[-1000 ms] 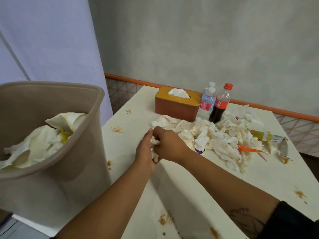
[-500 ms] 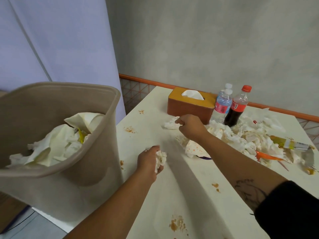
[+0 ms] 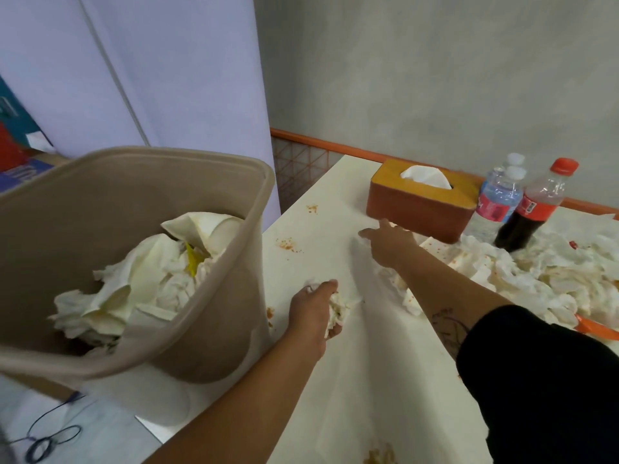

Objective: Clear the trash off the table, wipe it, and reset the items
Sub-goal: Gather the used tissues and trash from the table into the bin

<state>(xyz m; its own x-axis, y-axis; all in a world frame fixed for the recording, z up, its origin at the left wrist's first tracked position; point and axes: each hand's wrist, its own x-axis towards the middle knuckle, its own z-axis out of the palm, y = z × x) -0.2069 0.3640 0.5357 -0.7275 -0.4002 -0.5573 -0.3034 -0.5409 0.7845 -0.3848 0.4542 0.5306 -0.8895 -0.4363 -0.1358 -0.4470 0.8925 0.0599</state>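
While a tissue wad (image 3: 339, 306) is held in the curled left hand (image 3: 313, 308), a stray tissue (image 3: 357, 244) at 1 o'clock is reached for by the straight fingers (image 3: 367, 234) of the right hand (image 3: 392, 244). Both are best dropped together into the bin (image 3: 214, 313) at 9 o'clock.

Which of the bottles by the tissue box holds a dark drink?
The red-capped bottle, rightmost of the group. The water bottles beside it are clear, with white caps.

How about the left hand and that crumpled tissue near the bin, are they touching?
Touching. The head view shows the left hand with its fingers curled round the crumpled tissue, which bulges out from the grip.
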